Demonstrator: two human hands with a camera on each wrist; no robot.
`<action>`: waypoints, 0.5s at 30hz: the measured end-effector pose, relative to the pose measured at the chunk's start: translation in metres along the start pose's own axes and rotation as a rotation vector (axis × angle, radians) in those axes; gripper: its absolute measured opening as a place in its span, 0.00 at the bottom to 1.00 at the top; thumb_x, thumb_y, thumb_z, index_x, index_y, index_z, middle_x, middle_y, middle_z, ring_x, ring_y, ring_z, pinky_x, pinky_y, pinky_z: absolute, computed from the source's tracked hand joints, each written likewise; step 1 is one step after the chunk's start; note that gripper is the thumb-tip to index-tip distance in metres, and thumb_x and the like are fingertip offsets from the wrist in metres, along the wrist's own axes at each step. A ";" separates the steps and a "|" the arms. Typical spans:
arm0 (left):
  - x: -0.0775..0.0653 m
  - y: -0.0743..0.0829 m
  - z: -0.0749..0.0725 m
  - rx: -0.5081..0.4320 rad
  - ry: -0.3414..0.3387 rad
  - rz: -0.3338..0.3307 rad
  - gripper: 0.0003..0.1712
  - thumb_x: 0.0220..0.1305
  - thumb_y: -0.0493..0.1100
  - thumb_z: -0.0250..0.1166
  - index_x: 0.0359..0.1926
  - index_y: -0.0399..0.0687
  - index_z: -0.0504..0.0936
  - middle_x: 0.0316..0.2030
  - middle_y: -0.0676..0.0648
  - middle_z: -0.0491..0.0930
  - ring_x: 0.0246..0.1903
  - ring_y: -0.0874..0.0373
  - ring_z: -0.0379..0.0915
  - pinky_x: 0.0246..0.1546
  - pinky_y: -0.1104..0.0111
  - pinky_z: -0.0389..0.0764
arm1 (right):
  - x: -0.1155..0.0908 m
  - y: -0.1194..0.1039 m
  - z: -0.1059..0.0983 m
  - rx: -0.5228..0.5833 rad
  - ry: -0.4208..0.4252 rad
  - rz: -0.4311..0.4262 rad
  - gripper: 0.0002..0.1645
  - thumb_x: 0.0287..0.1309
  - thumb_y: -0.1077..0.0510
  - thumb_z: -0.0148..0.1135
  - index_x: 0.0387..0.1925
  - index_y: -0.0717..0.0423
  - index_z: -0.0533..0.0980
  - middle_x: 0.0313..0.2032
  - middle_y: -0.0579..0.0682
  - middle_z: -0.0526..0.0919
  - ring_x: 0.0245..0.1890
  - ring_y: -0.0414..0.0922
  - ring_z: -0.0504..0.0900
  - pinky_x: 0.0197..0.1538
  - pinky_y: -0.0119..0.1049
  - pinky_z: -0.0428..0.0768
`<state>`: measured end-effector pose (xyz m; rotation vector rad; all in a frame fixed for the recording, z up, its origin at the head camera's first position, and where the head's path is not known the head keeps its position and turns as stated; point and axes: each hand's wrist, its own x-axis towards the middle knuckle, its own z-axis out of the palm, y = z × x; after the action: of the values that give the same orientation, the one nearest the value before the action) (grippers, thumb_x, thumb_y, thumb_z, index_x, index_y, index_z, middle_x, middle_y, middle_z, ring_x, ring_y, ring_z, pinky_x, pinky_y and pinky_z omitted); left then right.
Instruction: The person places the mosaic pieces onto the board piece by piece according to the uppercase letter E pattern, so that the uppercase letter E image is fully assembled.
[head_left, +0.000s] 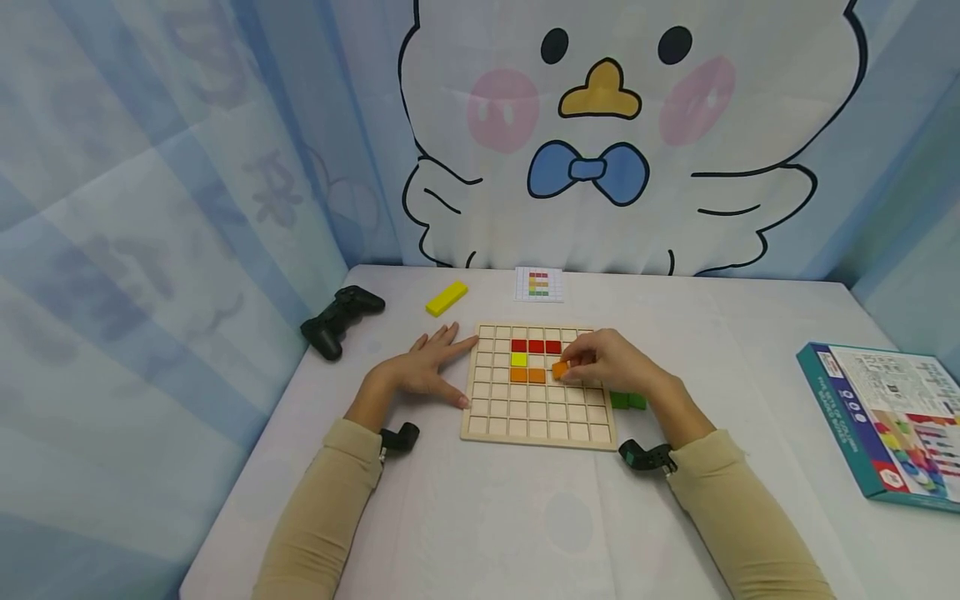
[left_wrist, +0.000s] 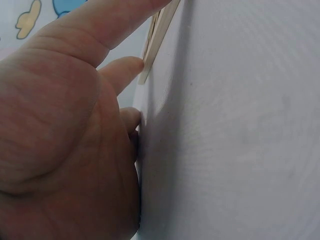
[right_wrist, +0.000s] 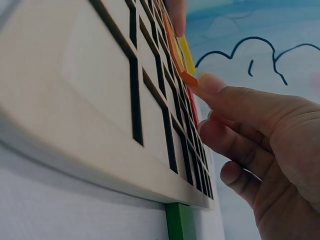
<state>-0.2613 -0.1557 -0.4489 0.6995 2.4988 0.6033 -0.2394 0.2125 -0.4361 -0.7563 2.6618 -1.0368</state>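
Note:
A wooden grid board [head_left: 525, 412] lies on the table between the two hands. Three red tiles [head_left: 536, 346] fill part of one row, with a yellow tile [head_left: 519, 360] below them and two orange tiles [head_left: 528, 376] in the row under that. My right hand [head_left: 611, 358] pinches another orange tile [head_left: 559, 370] between thumb and fingers, just over the board and right of the orange pair. With fingers spread, my left hand [head_left: 423, 367] rests on the table, its thumb and index fingertip at the board's left edge.
Green blocks [head_left: 628, 401] lie against the board's right side. A yellow block [head_left: 447, 298] and a small pattern card [head_left: 538, 285] lie behind the board. A black game controller [head_left: 341, 319] sits at the far left, and a boxed game [head_left: 892, 425] at the right.

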 end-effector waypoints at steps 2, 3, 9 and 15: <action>0.000 0.000 0.000 -0.001 0.000 0.001 0.68 0.51 0.71 0.76 0.84 0.71 0.46 0.84 0.46 0.25 0.83 0.51 0.17 0.81 0.49 0.23 | 0.000 -0.001 0.002 0.003 -0.011 0.000 0.12 0.60 0.54 0.76 0.44 0.54 0.88 0.35 0.45 0.84 0.36 0.45 0.77 0.39 0.32 0.78; 0.000 0.000 0.000 0.000 0.000 0.000 0.68 0.51 0.71 0.76 0.84 0.71 0.46 0.84 0.46 0.25 0.83 0.51 0.17 0.81 0.49 0.23 | 0.001 -0.002 0.002 0.004 -0.015 -0.001 0.12 0.60 0.55 0.76 0.44 0.54 0.87 0.34 0.45 0.84 0.36 0.45 0.77 0.39 0.32 0.78; 0.000 0.001 0.000 0.002 0.005 0.006 0.68 0.51 0.71 0.77 0.84 0.70 0.46 0.84 0.45 0.25 0.83 0.50 0.17 0.81 0.48 0.23 | 0.001 -0.005 0.006 0.006 -0.023 -0.024 0.09 0.60 0.56 0.76 0.42 0.53 0.87 0.32 0.44 0.83 0.35 0.45 0.77 0.39 0.33 0.78; 0.001 0.000 0.001 0.009 0.005 0.004 0.68 0.51 0.71 0.76 0.84 0.70 0.46 0.84 0.45 0.25 0.83 0.50 0.17 0.81 0.48 0.23 | 0.002 -0.005 0.008 -0.011 -0.028 -0.044 0.08 0.60 0.55 0.77 0.39 0.52 0.88 0.29 0.43 0.83 0.33 0.44 0.77 0.37 0.33 0.77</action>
<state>-0.2618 -0.1551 -0.4498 0.7075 2.5068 0.5961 -0.2364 0.2036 -0.4392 -0.8294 2.6407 -1.0150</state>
